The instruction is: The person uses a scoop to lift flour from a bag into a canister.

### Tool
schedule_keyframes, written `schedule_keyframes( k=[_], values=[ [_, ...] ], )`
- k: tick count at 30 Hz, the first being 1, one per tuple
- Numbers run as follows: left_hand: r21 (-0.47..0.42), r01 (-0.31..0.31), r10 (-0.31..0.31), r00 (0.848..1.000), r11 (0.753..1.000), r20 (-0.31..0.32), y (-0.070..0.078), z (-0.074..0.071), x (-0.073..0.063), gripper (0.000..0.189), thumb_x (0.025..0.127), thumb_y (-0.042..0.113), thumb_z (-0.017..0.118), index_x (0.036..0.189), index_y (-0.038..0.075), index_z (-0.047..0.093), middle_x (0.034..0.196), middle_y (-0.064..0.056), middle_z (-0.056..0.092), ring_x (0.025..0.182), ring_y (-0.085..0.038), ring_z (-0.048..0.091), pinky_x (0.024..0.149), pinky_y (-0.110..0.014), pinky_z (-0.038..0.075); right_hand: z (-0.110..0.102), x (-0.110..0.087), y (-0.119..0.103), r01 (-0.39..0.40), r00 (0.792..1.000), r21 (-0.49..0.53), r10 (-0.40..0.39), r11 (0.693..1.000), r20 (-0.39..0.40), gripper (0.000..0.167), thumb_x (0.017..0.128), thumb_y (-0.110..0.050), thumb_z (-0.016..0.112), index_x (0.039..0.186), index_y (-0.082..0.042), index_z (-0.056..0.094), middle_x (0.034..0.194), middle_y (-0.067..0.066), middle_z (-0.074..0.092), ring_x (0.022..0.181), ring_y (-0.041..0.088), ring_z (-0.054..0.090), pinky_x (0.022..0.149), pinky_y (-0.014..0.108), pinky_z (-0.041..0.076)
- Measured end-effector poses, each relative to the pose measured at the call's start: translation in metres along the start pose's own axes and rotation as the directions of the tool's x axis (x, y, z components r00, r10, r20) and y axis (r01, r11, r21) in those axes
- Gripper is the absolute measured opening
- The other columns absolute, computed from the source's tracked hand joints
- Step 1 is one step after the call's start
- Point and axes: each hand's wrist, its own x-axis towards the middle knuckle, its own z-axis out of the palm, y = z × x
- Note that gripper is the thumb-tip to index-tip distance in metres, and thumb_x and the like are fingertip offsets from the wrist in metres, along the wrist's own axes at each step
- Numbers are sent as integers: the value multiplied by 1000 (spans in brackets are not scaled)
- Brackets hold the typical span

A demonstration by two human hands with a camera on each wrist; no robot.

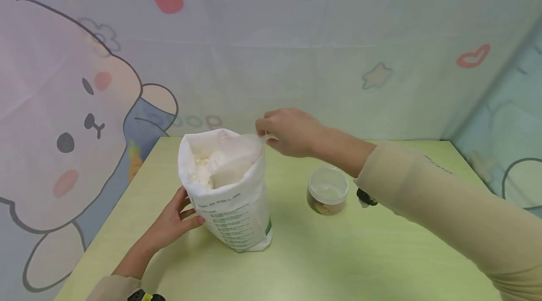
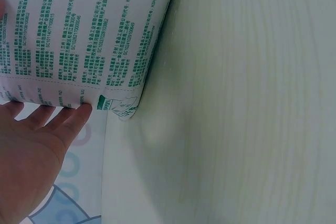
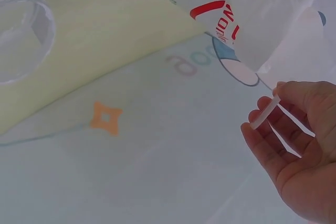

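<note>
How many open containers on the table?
2: the white bag, with the left hand against its side, and the clear jar to the bag's right. Anything behind the bag would be hidden.

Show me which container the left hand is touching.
The tall white bag: the left hand rests against it, while the short jar stands apart, untouched.

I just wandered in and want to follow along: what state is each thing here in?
Printed white bag: standing, mouth open.
Pale powder: loose, uneven, inside the bag.
Translucent scoop: at the bag's mouth, its load unclear.
Clear labelled jar: upright, no lid on.
Left hand: touching the bag's side.
Right hand: pinching the scoop's handle.
</note>
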Motion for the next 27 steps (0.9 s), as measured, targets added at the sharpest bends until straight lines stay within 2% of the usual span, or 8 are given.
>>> schedule_keyframes(
  k=[5, 12, 14, 16, 21, 23, 27],
  values=[
    [-1, -7, 7, 1000, 1000, -3, 1, 0, -1, 83, 83, 10, 68, 146, 21, 15, 144, -9, 26, 127, -22, 35, 95, -19, 43, -4, -6, 5, -13, 1000, 10, 13, 1000, -24, 13, 85, -6, 61, 98, -9, 61, 96, 4, 61, 86, 22, 59, 76, 34, 50],
    [-5, -2, 2, 1000, 1000, -2, 4, 1, -1, 84, 83, 9, 68, 147, 20, 14, 144, -9, 26, 129, -36, 31, 95, -18, 42, -7, -17, 15, -17, 999, 26, 18, 1000, -40, 12, 85, -3, 60, 97, -7, 60, 95, 5, 61, 85, 23, 59, 77, 35, 50],
    [-7, -1, 1, 1000, 1000, -4, 4, 1, -2, 84, 83, 9, 68, 147, 19, 14, 144, -9, 26, 129, -35, 31, 95, -19, 42, -8, -19, 18, -24, 999, 27, 25, 999, -40, 14, 85, -3, 59, 98, -7, 60, 97, 6, 61, 87, 24, 59, 78, 35, 50],
    [-10, 0, 0, 1000, 1000, -5, 4, 1, -2, 84, 83, 9, 69, 147, 19, 14, 144, -9, 26, 129, -27, 33, 95, -19, 42, -8, -21, 22, -32, 999, 27, 33, 999, -39, 15, 85, -3, 59, 99, -7, 60, 99, 6, 62, 89, 24, 59, 79, 36, 50],
    [-21, -3, 3, 1000, 1000, -7, 4, 1, -2, 84, 82, 9, 69, 146, 19, 15, 144, -9, 26, 122, 4, 35, 95, -18, 42, -11, -27, 29, -63, 997, 18, 63, 998, -44, 16, 86, -4, 59, 102, -8, 60, 102, 5, 61, 90, 23, 59, 79, 35, 50],
    [-25, -4, 4, 1000, 1000, -5, 4, 1, -1, 84, 82, 9, 69, 146, 20, 15, 144, -9, 26, 119, 8, 35, 95, -17, 42, -13, -29, 32, -76, 996, 11, 77, 997, -49, 16, 86, -5, 60, 102, -8, 60, 101, 5, 61, 88, 22, 59, 78, 34, 50],
    [-28, -3, 3, 1000, 1000, 3, 5, 1, -1, 84, 83, 9, 68, 147, 21, 14, 144, -8, 26, 120, 7, 35, 94, -16, 42, -16, -34, 38, -104, 993, 3, 104, 995, -55, 14, 86, -5, 60, 99, -8, 59, 98, 4, 60, 84, 22, 57, 76, 35, 50]
  ],
)
